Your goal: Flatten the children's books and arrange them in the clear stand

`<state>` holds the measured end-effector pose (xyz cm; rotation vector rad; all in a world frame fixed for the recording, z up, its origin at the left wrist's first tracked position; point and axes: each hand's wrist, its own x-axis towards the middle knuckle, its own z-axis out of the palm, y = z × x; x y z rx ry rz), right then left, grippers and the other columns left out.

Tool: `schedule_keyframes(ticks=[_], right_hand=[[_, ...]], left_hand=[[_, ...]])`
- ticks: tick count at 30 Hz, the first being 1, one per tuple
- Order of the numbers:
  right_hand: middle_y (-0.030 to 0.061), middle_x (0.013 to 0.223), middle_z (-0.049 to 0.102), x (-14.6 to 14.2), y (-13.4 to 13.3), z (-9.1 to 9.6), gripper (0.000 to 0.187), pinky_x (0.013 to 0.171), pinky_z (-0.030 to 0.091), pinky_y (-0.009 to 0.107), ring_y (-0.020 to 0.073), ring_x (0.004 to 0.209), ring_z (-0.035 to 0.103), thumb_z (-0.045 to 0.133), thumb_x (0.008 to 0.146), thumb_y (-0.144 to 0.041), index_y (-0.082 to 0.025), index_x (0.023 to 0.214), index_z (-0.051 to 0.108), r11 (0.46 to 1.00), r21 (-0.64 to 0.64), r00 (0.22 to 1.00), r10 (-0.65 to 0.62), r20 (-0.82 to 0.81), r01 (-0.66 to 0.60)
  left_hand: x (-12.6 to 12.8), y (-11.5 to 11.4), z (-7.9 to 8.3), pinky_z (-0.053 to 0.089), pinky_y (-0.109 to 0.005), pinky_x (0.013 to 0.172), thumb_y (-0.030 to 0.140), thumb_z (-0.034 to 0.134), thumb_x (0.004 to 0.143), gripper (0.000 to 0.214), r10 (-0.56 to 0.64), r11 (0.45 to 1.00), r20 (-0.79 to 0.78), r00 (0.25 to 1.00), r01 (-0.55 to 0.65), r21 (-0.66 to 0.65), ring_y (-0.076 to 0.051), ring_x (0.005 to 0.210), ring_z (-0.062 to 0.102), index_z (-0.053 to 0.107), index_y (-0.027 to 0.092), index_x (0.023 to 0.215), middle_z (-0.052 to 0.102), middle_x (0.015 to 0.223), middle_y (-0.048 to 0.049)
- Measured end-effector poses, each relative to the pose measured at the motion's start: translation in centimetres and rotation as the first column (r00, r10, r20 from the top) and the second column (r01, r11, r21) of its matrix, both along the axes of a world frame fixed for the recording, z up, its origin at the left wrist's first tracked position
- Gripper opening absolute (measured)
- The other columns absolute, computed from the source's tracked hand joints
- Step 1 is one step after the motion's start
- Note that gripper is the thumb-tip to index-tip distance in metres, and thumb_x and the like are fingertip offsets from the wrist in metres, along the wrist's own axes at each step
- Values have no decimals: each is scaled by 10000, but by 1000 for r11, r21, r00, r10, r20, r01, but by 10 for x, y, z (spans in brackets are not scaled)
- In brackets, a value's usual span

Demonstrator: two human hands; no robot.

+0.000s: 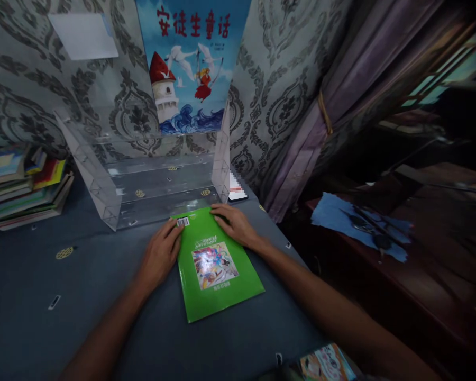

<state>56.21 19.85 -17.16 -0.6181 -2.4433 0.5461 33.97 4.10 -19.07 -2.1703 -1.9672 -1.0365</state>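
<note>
Green picture book (218,275) flat on table (43,275), far edge at clear acrylic rack (143,180). Left hand (161,254) curled at far-left corner, grip unclear; right hand (234,225) flat, fingers released, on far-right corner. Even pressure keeps book square.

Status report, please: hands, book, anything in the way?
Left hand and right hand rest on green book, far end. Book flat on blue table. Clear display rack directly beyond it.
</note>
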Motion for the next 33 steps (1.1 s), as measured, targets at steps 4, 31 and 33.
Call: schedule_keyframes(ticks=[4,31,33], right_hand=[[159,1279,707,8,11,-10,254,1035,516,461,235,1182,675,513,967,-176,-167,1121,716,997,-63,991,27,-128,-36],[47,1129,759,-1,41,-28,221,1004,508,361,183,1063,668,559,912,-232,-188,1045,729,883,-429,902,-13,-431,-192],[53,1138,754,-2,41,-28,216,1007,505,356,178,1072,661,551,919,-226,-185,1042,723,883,-427,901,-12,-434,-194]], left_hand=[[0,-1,1,505,-474,1111,289,388,1048,349,6,1000,-12,1000,-6,-13,-261,1329,575,632,203,1283,622,1389,-116],[93,13,48,307,-608,1184,146,407,983,436,-503,842,-170,847,435,-320,-289,1421,465,654,245,1328,590,1448,-103],[99,1,48,282,-626,1196,107,423,965,462,-579,796,-162,799,510,-327,-282,1416,463,661,277,1323,587,1453,-87]])
